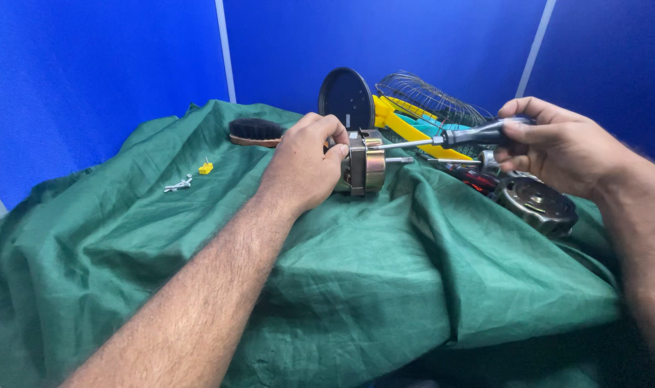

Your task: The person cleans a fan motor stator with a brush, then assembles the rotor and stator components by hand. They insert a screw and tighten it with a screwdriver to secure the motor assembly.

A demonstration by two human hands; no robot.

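Note:
My left hand [306, 164] grips a small metal motor [365, 164] lying on its side on the green cloth [385, 280], its shaft pointing right. My right hand [557, 147] holds a screwdriver [453, 136] by its dark handle. The shaft runs left and its tip touches the top of the motor body.
A round metal housing [536, 201] lies under my right hand. Behind the motor stand a dark round disc [347, 97], yellow fan blades [406, 129] and a wire fan guard [432, 100]. A brush [255, 131], a yellow clip [206, 168] and small screws [178, 185] lie at the left. Blue partitions [97, 79] surround the table.

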